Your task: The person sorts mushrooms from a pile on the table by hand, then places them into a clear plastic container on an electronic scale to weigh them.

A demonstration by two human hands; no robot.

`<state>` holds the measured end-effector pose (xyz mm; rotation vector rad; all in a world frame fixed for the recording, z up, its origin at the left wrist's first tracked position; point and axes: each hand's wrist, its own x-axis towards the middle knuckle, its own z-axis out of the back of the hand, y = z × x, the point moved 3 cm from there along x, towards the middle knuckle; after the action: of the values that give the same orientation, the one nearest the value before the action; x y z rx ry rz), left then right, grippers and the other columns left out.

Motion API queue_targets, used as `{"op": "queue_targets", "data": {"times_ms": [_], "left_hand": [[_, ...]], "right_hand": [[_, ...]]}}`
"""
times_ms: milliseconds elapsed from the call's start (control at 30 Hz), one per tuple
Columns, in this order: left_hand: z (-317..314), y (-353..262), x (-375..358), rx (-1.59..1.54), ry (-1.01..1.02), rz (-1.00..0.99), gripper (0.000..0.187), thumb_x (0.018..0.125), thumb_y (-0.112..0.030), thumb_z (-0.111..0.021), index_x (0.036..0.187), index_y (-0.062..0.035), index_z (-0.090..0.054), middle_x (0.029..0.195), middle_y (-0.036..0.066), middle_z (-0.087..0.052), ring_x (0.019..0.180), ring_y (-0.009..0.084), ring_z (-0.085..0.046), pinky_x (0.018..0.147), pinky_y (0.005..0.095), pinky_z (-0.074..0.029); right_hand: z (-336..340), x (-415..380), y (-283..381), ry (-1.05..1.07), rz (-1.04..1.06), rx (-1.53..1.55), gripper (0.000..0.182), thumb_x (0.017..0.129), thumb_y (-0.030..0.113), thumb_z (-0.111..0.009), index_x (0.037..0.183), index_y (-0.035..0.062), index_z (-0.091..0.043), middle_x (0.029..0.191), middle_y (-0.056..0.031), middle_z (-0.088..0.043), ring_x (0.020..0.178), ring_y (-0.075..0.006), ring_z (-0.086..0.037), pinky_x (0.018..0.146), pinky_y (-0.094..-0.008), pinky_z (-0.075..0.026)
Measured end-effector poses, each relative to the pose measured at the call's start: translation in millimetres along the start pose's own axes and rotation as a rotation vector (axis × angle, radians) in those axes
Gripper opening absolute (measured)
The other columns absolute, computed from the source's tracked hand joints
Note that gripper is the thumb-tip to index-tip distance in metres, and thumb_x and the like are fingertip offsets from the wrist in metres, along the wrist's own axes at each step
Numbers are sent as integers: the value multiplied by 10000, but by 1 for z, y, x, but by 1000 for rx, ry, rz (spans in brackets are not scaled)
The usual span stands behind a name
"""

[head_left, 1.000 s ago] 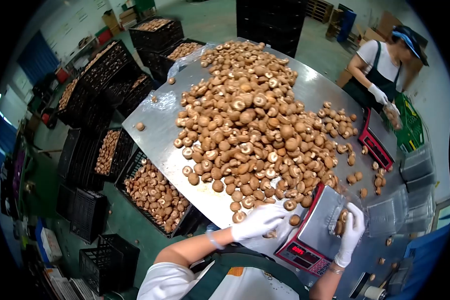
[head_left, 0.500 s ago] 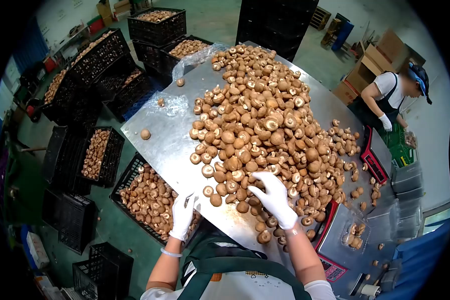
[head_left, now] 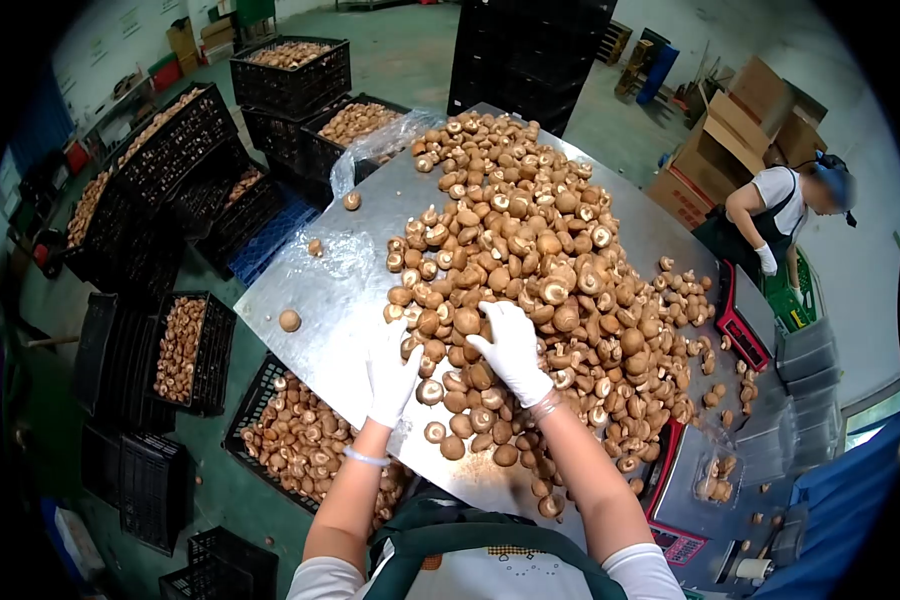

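Note:
A broad pile of brown shiitake mushrooms (head_left: 530,250) covers much of the steel table (head_left: 310,300). My left hand (head_left: 392,380), in a white glove, is at the pile's left edge. Its fingers point forward with the thumb spread toward a few mushrooms. Over the near part of the pile is my gloved right hand (head_left: 515,355). Its thumb and fingers are apart, and a mushroom (head_left: 467,320) shows just beyond the gap between them. A lone mushroom (head_left: 289,320) lies on the bare metal to the left.
Below the table's left edge is a black crate (head_left: 238,430) full of mushrooms. More filled crates (head_left: 290,75) stand behind it. At right are red scales (head_left: 745,330), a clear tray (head_left: 715,475) with mushrooms, and a co-worker (head_left: 770,205) beside a green crate (head_left: 795,300).
Both hands have moved forward. My left hand has come from the table's near edge to the pile's left side, and my right hand reaches farther in. The camera view has shifted slightly.

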<state>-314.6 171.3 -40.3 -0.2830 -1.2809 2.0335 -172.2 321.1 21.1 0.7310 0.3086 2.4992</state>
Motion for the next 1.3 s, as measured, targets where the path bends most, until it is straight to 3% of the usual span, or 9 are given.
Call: {"op": "queue_targets", "data": {"times_ms": [267, 367, 567, 667, 767, 800, 1000, 1200, 1300], "left_hand": [[-49, 23, 46, 472, 75, -213, 548, 719, -249, -784, 1212, -86, -606, 1480, 155, -383, 1395, 405, -259, 1129, 517, -234], [-37, 19, 37, 295, 34, -245, 521, 708, -185, -790, 1183, -72, -608, 1475, 165, -391, 1376, 419, -295, 1122, 515, -258], [-26, 23, 12, 249, 89, -270, 512, 725, -155, -780, 1191, -49, -598, 1469, 177, -394, 1391, 428, -284, 1106, 513, -294], [-32, 11, 11, 266, 151, -324, 491, 741, -178, -769, 1192, -54, -618, 1447, 164, -426, 1381, 426, -301, 1097, 506, -306], [-47, 10, 13, 188, 170, -371, 394, 769, -171, -739, 1134, -57, -644, 1264, 153, -577, 1245, 377, -481, 1029, 459, -397], [-52, 7, 9, 192, 180, -374, 373, 781, -172, -725, 1126, -56, -645, 1194, 132, -612, 1154, 341, -550, 972, 426, -447], [-54, -7, -10, 120, 194, -410, 305, 842, -199, -685, 1103, -43, -668, 1118, 142, -652, 1105, 323, -588, 973, 415, -459], [-20, 28, 34, -36, -134, -148, 389, 810, -47, -690, 1189, -15, -610, 1232, 194, -592, 1173, 352, -539, 994, 387, -449], [-25, 64, 68, 58, -114, -37, 549, 845, -65, -637, 1373, -38, -490, 1380, 239, -471, 1284, 363, -442, 1073, 390, -381]], "right_hand": [[-54, 17, -5, 239, 50, -359, 503, 736, 242, -744, 1193, 89, -601, 1085, -118, -608, 1176, -312, -508, 1085, -571, -281], [-22, 3, -9, 97, 16, 37, 394, 770, 180, -699, 1143, 82, -620, 996, -110, -601, 1077, -286, -544, 1083, -452, -337], [66, -32, -39, 40, -782, 1456, 205, 950, 169, -585, 1134, 79, -574, 1049, -79, -631, 992, -152, -633, 784, -286, -575], [86, -23, -80, -10, -746, 1174, 167, 936, 161, -605, 1067, 57, -613, 981, -66, -657, 980, -154, -634, 783, -283, -547], [100, 15, -80, -226, -202, 223, 403, 852, 124, -689, 1242, 85, -595, 1069, -97, -649, 942, -223, -650, 788, -341, -528], [102, 23, -72, -164, -275, 48, 472, 824, 148, -710, 1279, 147, -584, 1121, -127, -610, 964, -282, -637, 777, -349, -533], [65, 12, -87, 4, -227, -240, 446, 784, 158, -726, 1212, 203, -608, 1002, -67, -572, 878, -264, -627, 710, -383, -529], [98, -18, -73, -104, -413, 379, 282, 847, 58, -665, 1125, 91, -626, 971, -1, -597, 788, -118, -603, 709, -251, -504], [99, -44, -70, -110, -701, 1192, 370, 903, 51, -596, 1255, 55, -482, 1129, -117, -603, 886, -135, -614, 688, -194, -502]]}}
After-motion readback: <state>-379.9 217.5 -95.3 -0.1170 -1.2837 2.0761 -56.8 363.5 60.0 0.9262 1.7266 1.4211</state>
